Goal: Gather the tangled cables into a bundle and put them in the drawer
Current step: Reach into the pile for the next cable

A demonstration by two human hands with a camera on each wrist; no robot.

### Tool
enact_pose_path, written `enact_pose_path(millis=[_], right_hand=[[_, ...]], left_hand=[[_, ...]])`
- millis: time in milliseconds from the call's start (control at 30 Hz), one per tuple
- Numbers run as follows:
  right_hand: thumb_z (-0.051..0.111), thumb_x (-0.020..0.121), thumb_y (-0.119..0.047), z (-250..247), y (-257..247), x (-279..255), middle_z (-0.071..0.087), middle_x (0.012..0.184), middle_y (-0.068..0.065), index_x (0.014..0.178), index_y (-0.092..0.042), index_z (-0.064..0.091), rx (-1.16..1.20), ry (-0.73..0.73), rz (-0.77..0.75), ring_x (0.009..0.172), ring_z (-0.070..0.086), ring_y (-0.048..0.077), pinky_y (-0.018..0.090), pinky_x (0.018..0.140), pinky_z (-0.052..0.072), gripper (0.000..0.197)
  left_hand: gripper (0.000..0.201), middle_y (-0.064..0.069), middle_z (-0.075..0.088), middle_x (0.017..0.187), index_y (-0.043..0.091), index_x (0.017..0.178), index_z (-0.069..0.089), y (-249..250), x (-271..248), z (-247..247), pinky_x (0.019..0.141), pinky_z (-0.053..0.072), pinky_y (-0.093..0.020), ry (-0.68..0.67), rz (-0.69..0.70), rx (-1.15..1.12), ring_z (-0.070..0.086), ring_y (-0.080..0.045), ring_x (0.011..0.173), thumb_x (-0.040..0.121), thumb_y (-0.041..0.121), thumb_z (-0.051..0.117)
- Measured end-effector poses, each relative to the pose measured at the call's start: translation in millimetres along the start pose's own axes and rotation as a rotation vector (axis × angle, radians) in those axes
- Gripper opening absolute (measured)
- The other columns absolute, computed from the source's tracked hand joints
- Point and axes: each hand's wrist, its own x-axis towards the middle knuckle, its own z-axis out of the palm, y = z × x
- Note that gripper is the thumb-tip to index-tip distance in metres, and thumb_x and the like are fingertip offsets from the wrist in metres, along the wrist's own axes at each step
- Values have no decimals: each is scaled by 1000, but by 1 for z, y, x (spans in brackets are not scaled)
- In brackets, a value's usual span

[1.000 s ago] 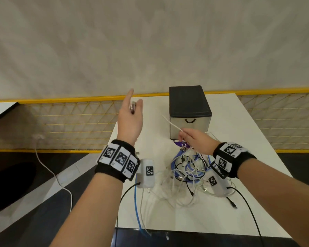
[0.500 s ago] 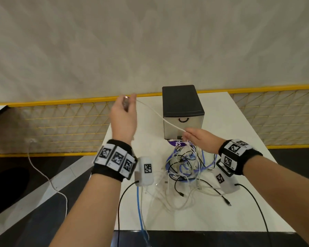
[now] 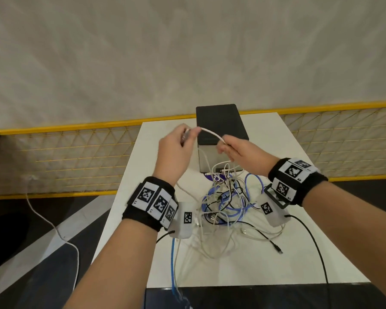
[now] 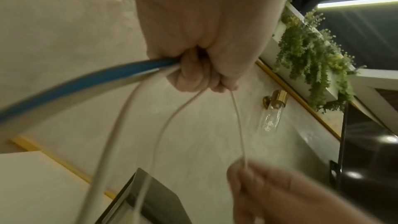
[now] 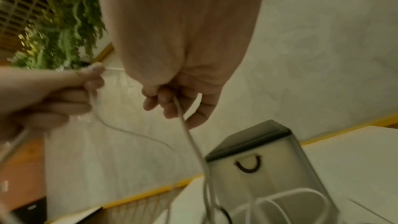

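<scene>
A tangle of white, blue and black cables [image 3: 227, 204] lies mid-table in front of a small drawer box [image 3: 218, 121] with a black top. My left hand [image 3: 188, 134] grips the plug end of a white cable [image 3: 212, 133]; in the left wrist view its fist [image 4: 200, 76] also holds a blue cable [image 4: 86, 81]. My right hand [image 3: 223, 148] pinches the same white cable a short span away, raised in front of the drawer. In the right wrist view my right hand's fingers [image 5: 170, 106] curl on that cable, above the shut drawer's black handle [image 5: 247, 165].
The white table [image 3: 299, 253] ends just in front of me; a blue cable [image 3: 173, 264] hangs over its front edge. A yellow mesh railing [image 3: 76, 157] runs behind and to both sides. Another white cable [image 3: 54, 226] trails on the dark floor at left.
My left hand has come right, toward the drawer box. My right hand has risen from the tangle, and the span of white cable between the hands has shortened and slackened.
</scene>
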Motion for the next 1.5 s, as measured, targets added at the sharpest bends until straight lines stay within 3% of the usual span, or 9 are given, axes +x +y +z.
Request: enact_pose_path(millis=[167,500,633,800,1067,1200,1300,1433,1500], right_hand=[[33,102,-12,13,35,-16,56,88,2,102,-10,54,-125,-78,220,77,53,16,27,72,39,21],[32,100,-4,-14,23,-19,52,101,7,132,-21,54,-184,288,156,89,53,18,23,82,39,42],[28,104,-24,-14,16,-22,68,88,20,114,-19,49,180,275,331,82,69,30,38,76,58,24],[34,103,-18,-9,10,-26,70,96,21,96,-16,55,329,233,421,86,70,36,27,63,57,23],[63,91,-20,11,-35,-64,67,99,8,132,-27,39,328,53,247,76,73,19,36,65,61,48],[44,100,-15,17,-81,-81,70,82,16,118,-12,49,388,-123,163,70,71,31,41,59,60,19],[40,102,-16,30,-95,-101,70,81,15,105,-7,52,373,-403,254,73,70,34,44,64,60,16],[41,94,-57,52,-93,-125,72,90,-1,99,-17,67,-145,-810,169,82,66,16,33,78,54,48],[32,90,-68,57,-89,-125,71,86,-2,91,-17,69,-318,-766,189,80,64,14,31,80,50,63]], left_hand=[[35,6,37,58,19,69,49,-3,8,-20,52,30,-20,280,-92,-136,32,-10,54,101,34,54],[37,4,37,60,8,78,54,-13,-11,-24,46,29,-14,240,-171,-97,33,-11,54,102,34,50],[36,4,38,60,9,79,55,-11,-17,-22,50,29,-17,187,-177,-100,34,-10,54,102,36,50],[38,4,37,59,6,81,57,-9,-25,-16,48,30,-14,134,-164,-102,34,-11,53,102,37,50],[34,7,36,54,18,73,57,6,-47,-24,49,29,-17,-228,-15,-42,35,-6,50,99,40,55],[32,-4,43,60,13,75,60,12,-60,-37,53,28,-21,-400,89,-80,33,-7,54,98,37,58],[16,-19,55,77,15,88,65,13,-63,-44,53,31,-16,-311,75,-231,37,-4,55,98,28,60],[9,17,50,58,19,92,63,12,-67,-49,47,27,-16,-246,-4,-326,32,-3,48,99,20,58],[14,21,49,51,18,90,61,18,-72,-51,46,25,-18,-308,-22,-352,29,-4,47,102,20,54]])
